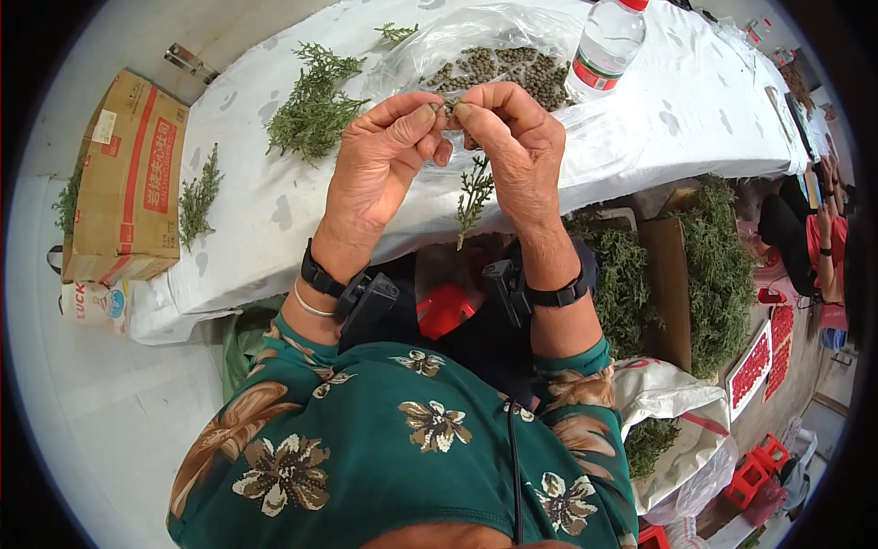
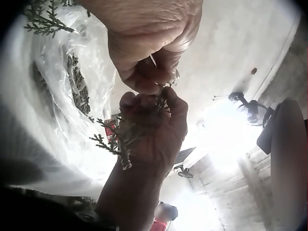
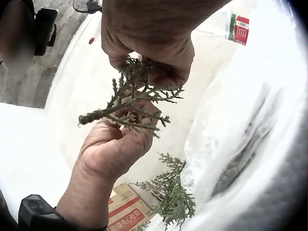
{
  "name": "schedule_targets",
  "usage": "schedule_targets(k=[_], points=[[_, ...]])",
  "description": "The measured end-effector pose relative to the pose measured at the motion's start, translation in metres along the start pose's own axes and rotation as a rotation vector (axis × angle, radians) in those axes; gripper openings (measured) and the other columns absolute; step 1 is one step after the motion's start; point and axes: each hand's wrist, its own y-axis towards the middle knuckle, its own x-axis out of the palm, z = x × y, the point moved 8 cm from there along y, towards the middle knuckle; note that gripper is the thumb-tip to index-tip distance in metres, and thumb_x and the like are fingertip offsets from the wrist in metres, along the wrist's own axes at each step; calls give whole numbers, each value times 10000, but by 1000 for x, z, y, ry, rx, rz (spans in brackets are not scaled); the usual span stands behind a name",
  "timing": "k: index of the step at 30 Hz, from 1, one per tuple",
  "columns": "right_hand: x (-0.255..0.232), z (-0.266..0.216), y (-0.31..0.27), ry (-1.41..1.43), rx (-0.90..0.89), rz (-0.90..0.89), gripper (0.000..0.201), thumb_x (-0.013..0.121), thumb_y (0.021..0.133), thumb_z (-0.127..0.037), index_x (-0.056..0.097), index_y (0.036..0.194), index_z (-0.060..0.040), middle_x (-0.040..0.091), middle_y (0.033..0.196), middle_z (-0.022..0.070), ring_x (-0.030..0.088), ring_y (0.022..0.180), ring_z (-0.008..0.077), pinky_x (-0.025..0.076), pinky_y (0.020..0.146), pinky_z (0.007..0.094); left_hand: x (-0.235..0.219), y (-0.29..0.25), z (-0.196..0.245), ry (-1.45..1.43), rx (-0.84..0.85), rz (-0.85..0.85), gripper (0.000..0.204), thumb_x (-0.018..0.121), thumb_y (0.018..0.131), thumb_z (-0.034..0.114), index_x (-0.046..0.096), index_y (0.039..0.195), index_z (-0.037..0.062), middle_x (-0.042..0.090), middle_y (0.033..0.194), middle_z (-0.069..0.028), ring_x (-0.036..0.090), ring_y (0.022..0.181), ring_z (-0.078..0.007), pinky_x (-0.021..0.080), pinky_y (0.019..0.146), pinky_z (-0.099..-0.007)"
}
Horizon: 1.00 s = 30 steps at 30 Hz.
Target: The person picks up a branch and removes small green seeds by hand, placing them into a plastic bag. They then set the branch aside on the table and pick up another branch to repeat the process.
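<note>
Both hands meet over the table's near side, fingertips almost together. My right hand (image 1: 521,151) holds a green conifer sprig (image 1: 474,194), which hangs below the fingers. In the right wrist view the thick stem end of the sprig (image 3: 103,114) sticks out from under the hand. Thumb and forefinger of my left hand (image 1: 384,156) pinch at the sprig's upper end; the exact bit between these fingertips is mostly hidden. Just beyond the hands, a clear plastic bag (image 1: 407,55) lies spread open with many small round brown-green cones (image 1: 544,80) on it.
A water bottle (image 1: 605,50) stands right of the cones. Loose sprigs (image 1: 315,114) lie left on the white-covered table (image 1: 247,174), near a cardboard box (image 1: 137,174). Piles of greenery (image 1: 718,274) stand at the right below the table, with a white sack (image 1: 672,403). Another person (image 1: 823,238) is far right.
</note>
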Motion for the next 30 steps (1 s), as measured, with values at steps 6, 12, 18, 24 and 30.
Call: schedule_targets(k=[6, 12, 18, 24, 30], points=[[0, -1, -1, 14, -13, -10, 58, 595, 764, -34, 585, 782, 19, 568, 690, -7, 488, 608, 38, 411, 537, 185, 1, 0, -1, -25, -11, -12, 187, 603, 833, 101, 618, 998, 14, 573, 832, -58, 466, 662, -105, 394, 635, -280], [-1, 0, 0, 8, -27, -7, 60, 597, 761, -33, 583, 784, 21, 569, 688, -7, 488, 606, 38, 413, 538, 187, 1, 0, -2, -50, -25, -6, 176, 605, 831, 95, 619, 986, 14, 568, 828, -58, 460, 659, -98, 388, 633, -267], [-1, -1, -1, -39, -25, -30, 69, 572, 809, -35, 601, 849, 13, 604, 748, 16, 513, 639, 57, 414, 581, 192, 1, 0, -6, -202, -99, -12, 193, 585, 835, 58, 585, 1015, -13, 563, 848, -63, 462, 663, -97, 400, 650, -257], [1, -3, -3, -126, -76, -19, 70, 577, 811, -38, 600, 853, 13, 603, 746, 12, 503, 641, 48, 411, 579, 184, 3, 0, -10, -260, -126, -11, 193, 556, 860, 85, 575, 1028, -10, 580, 854, -64, 501, 686, -110, 433, 689, -282], [2, -3, -3, -92, -75, -4, 66, 582, 814, -41, 596, 848, 13, 604, 746, 5, 504, 655, 40, 409, 584, 176, 6, -1, -12, -217, -127, 7, 193, 550, 870, 107, 573, 1026, -3, 564, 841, -46, 493, 694, -102, 435, 702, -281]])
